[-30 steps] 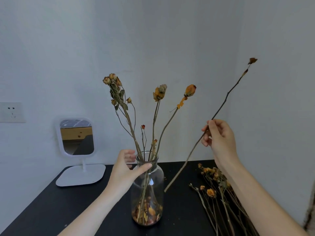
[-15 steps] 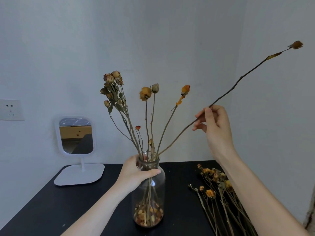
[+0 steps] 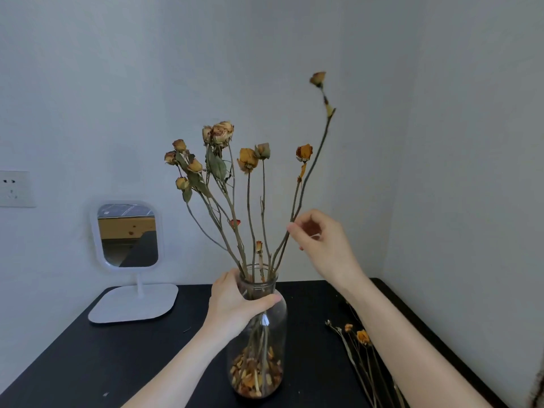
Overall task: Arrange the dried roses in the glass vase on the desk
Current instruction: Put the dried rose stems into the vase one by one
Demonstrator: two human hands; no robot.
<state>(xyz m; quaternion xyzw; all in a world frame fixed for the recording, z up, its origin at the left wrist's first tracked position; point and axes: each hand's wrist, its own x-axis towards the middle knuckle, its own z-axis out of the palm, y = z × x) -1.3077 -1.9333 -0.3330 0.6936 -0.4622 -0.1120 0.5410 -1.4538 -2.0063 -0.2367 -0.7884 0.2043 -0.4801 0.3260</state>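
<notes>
orange-tan dried roses, black desk, white mirror

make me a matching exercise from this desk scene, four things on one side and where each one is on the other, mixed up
Things:
1. glass vase
2. mirror
3. loose dried roses
4. tallest rose stem

Places:
A. lying flat on the desk, right of the vase
B. pinched by the right hand, its lower end in the vase
C. standing at the back left of the desk
D. held at the neck in the grip of the left hand

Pairs: 1-D, 2-C, 3-A, 4-B
</notes>
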